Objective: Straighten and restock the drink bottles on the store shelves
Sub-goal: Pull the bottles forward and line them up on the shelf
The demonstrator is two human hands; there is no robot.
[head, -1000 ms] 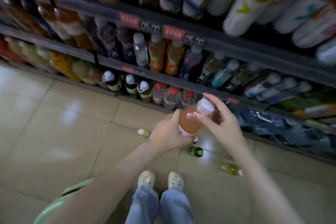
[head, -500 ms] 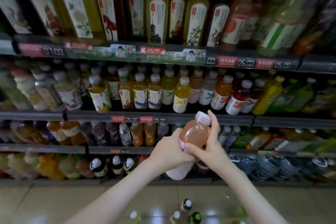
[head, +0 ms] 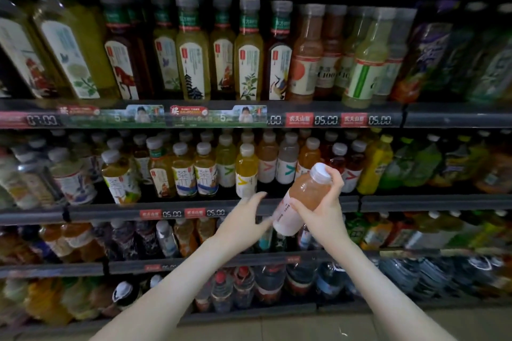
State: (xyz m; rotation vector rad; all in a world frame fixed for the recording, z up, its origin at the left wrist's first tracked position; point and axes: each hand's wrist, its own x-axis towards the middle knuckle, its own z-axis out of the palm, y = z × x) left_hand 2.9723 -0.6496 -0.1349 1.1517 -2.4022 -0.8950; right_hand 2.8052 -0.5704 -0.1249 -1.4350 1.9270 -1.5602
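The drink bottle (head: 304,196) is held in the air in front of the second shelf's front rail (head: 110,209), tilted with its white cap (head: 320,172) up and to the right. Its upper half shows cloudy orange-pink liquid and its lower half is wrapped in a white label.

The right hand (head: 324,210) grips it, with the fingers curled round the neck below the cap and the thumb across the body. The left hand (head: 243,219) is spread with its fingers apart, just beside the bottle's base; whether it touches cannot be told.

Behind the bottle, on the second shelf, a yellow bottle (head: 246,171) stands at the front edge. The V-labelled bottles (head: 286,166) to its right sit further back, leaving a dark strip of shelf in front of them.

The rail of the shelf above (head: 443,119) carries red price tags (head: 299,119) and hangs over that row with little headroom above the caps. Tall tea bottles (head: 249,58) crowd the top shelf. Two lower shelves are packed tight, and a band of floor (head: 304,327) shows below them.
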